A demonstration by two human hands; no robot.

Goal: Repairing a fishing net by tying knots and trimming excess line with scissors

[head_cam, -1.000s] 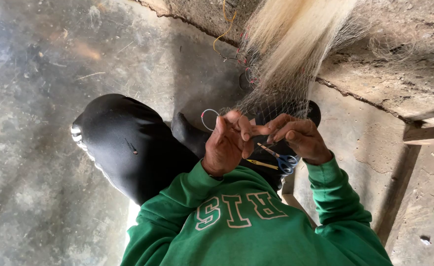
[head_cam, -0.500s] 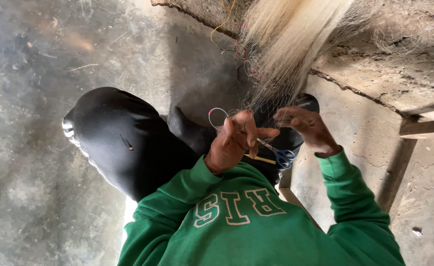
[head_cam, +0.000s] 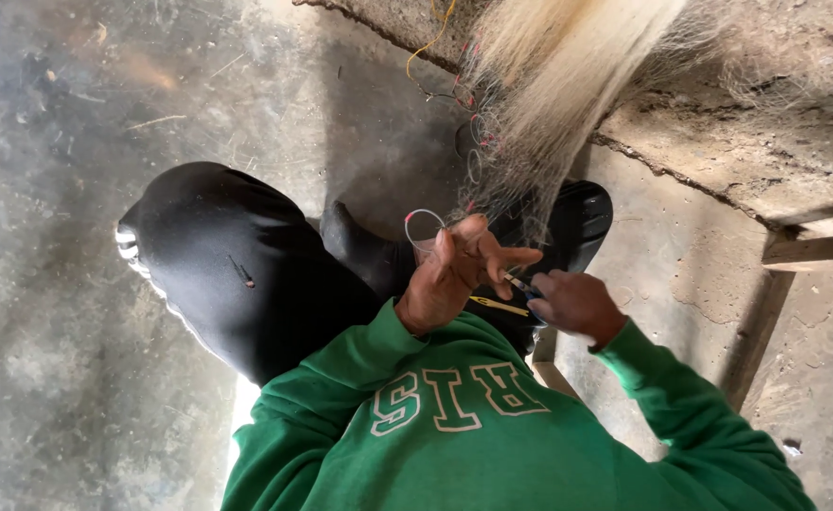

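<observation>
A pale, fine net [head_cam: 549, 85] hangs down from above in front of me, with thin strands and small pink knots along its edge. My left hand [head_cam: 454, 274] pinches strands of the net, and a small loop of white line [head_cam: 424, 227] stands above its fingers. Just to the right and slightly lower, my right hand [head_cam: 577, 305] is closed on a thin tool with a blue part and a yellow tip [head_cam: 498, 305], which points toward my left hand. The two hands almost touch. My green sleeves and black-trousered knee [head_cam: 227, 265] lie below them.
Rough grey concrete floor [head_cam: 76, 142] lies on the left. A raised cracked concrete ledge [head_cam: 719, 142] runs across the upper right. A wooden bar [head_cam: 818, 251] sticks out at the right edge. Yellow and dark threads [head_cam: 430, 38] trail near the net's top.
My right hand has dropped from beside the net down toward my chest, pulling the tool with it. My left hand stays on the strands, and the view has shifted slightly.
</observation>
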